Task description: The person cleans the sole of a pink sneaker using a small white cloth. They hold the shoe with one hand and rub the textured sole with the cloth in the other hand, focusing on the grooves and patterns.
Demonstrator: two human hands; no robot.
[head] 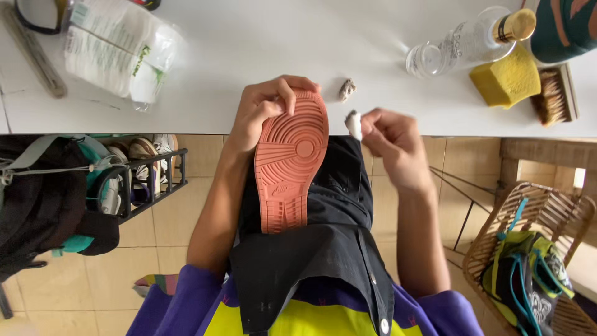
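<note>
Your left hand (pixel 264 112) holds a shoe (pixel 291 163) sole-up at the near edge of the white tabletop (pixel 261 43), its fingers clenched around the toe end so that only the salmon-pink tread faces you; the upper is hidden entirely beneath it. The heel end rests toward your lap, over a dark apron (pixel 323 261) whose lower part is cut off by the frame.

Just right of the shoe, your right hand (pixel 392 140) pinches a small white wad (pixel 354 124), cotton or tissue, hard to tell, between thumb and fingertips. Beyond the shoe's toe, 1 crumpled, soiled scrap (pixel 347 89) lies on the tabletop.

Far right of the shoe stand a clear glass bottle (pixel 460 43) with a gold cap, lying on its side, a yellow sponge (pixel 507 78) and a bristle brush (pixel 553 93), the brush partly covered by a dark green object cut off at the corner. Far left of the shoe sits a plastic pack (pixel 121 50) of white pads.

Below the tabletop, left of the shoe, a black rack (pixel 152 180) holds footwear, half hidden by a dark bag (pixel 43 199). To the right, a wicker basket (pixel 547 211) holds more shoes.
</note>
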